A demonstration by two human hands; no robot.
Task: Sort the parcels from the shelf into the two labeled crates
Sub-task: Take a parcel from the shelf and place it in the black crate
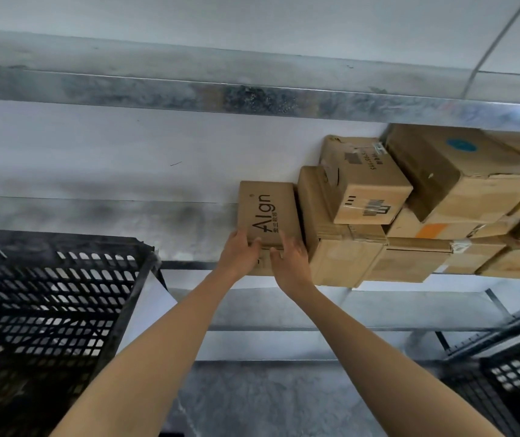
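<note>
Head view. The left hand (241,250) and right hand (290,263) are both gripping the near end of the box (268,212), which is sitting on the shelf (94,222), touching the left side of the stack (340,263). Risk: sliding out, the box may be dragging the stack forward and toppling it. The crate (63,244) is standing well left of the stack.

Both bare arms stretch forward, close together; the left hand (241,252) and right hand (290,263) grip a cardboard box's (268,212) near end.

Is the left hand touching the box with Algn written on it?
Touching. The head view shows the left hand gripping the near left corner of the Algn box, with no gap.
</note>
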